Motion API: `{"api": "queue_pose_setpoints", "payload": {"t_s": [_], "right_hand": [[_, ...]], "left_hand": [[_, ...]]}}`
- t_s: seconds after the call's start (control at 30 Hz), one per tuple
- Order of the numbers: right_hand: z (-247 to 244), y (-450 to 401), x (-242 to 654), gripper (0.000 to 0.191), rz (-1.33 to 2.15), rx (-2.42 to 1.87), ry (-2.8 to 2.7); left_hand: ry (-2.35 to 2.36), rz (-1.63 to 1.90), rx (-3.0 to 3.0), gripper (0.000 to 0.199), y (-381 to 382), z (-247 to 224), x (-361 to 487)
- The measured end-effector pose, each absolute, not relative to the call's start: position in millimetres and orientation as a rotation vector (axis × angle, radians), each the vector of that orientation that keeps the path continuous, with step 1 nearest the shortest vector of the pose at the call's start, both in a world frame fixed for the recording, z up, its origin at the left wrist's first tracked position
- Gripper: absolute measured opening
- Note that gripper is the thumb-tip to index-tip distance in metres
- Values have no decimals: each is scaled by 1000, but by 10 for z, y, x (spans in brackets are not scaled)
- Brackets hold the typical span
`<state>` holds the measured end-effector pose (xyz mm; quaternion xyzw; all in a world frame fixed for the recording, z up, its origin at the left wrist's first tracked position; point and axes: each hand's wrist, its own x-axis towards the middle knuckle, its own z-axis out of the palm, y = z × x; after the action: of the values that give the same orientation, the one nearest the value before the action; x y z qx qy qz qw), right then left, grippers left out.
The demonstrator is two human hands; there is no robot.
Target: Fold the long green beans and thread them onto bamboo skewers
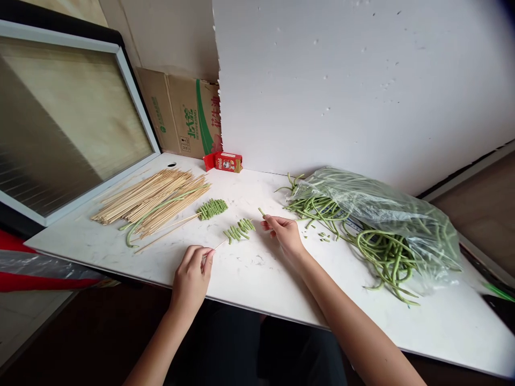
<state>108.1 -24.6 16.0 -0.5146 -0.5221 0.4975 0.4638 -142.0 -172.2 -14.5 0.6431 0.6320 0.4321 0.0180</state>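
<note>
My left hand (193, 272) pinches the lower end of a thin wooden skewer (220, 244). Several short green bean pieces (240, 230) are threaded crosswise near its far tip. Just right of that tip, my right hand (285, 232) holds one short bean piece (261, 212) between thumb and fingers. Beyond the held skewer lies another skewer packed with bean pieces (213, 209). A big bundle of bare skewers (153, 198) rests at the left, with a long bean (139, 222) across it. Long green beans (388, 257) spill from a clear plastic bag (386, 206) at the right.
A red box (228, 162) stands by the wall, in front of a cardboard carton (183, 115). A framed glass panel (76, 123) leans at the left of the white table (257, 289). Small bean scraps (324, 236) lie near the bag.
</note>
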Motion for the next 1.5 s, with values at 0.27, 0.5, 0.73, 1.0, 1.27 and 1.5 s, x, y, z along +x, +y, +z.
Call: {"api": "queue_pose_setpoints", "payload": {"t_s": [0.27,0.5,0.73,1.0,1.27,1.5], "right_hand": [[152,-314,1046,42,1579,-1057,-1016],[155,-336,1043,40,1618,-995,-959],[101,-331,1036,42,1632,-995,-971],[107,-339,1040,44,1653,-1036,-976],[130,-350,1033,42,1650,-1065,-979],[132,-355,1040,40,1653,-1071,-976]], "left_hand": [[1913,1437,2079,8,-1724,-164,-1410],[1887,1456,2124,5,-1705,-158,-1415],[1908,1458,2108,5,-1714,-151,-1412],[1908,1450,2097,5,-1709,-159,-1416],[1904,1440,2090,5,-1707,-172,-1421],[1900,1439,2100,4,-1698,-136,-1407]]}}
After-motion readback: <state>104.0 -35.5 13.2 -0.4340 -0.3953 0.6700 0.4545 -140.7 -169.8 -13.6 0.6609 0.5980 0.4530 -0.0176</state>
